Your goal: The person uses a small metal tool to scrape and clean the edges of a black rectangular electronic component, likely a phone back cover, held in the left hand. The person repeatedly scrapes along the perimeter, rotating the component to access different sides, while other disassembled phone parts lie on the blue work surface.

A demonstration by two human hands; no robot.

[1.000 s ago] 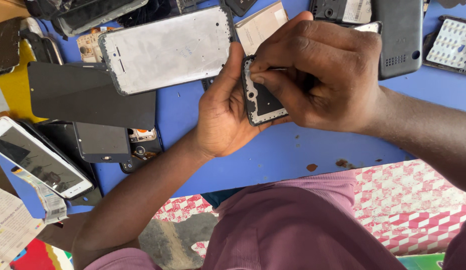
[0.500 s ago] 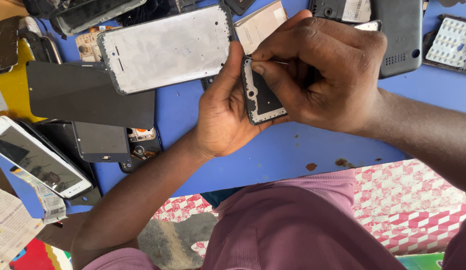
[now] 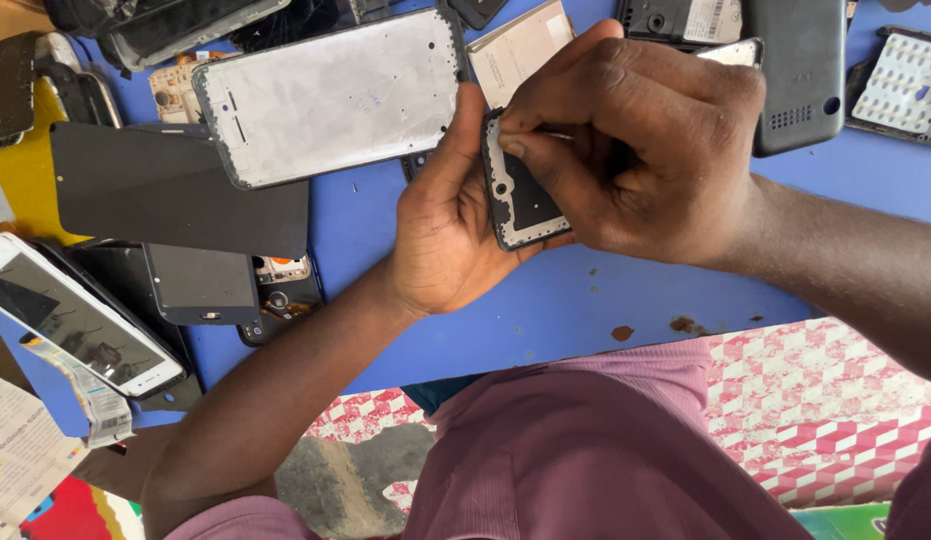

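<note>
- Left hand (image 3: 446,225) cradles a small black phone frame with a pale grey border (image 3: 521,195) from underneath, palm up, thumb lying along the frame's left edge. That's a solid grasp, and the frame sits up off the blue tabletop (image 3: 586,290), just right of the big silver-grey phone middle plate (image 3: 331,95).
- Right hand (image 3: 636,140) is curled over the frame's top end, fingertips pinched tight at its upper left corner. I can't tell whether there's a tiny part or tool between them; the knuckles hide it.
- To do this bit well, I'd say keep the left hand as the vise: don't squeeze the long sides, a thin frame like that probably flexes.
- Work the corner with small pulls or presses, not one big yank, and keep the frame tilted toward your eyes so the corner isn't hidden by your own fingers.
- Hold it low over the tabletop, since anything small that drops would likely get lost among the parts around the silver plate: the flat matte black panel (image 3: 181,190) below-left of it and the white-edged phone with a dark screen (image 3: 76,315) further down-left.
- The dark grey phone back cover (image 3: 801,75) lies right of the plate, just behind the right hand, so mind the elbow room.
</note>
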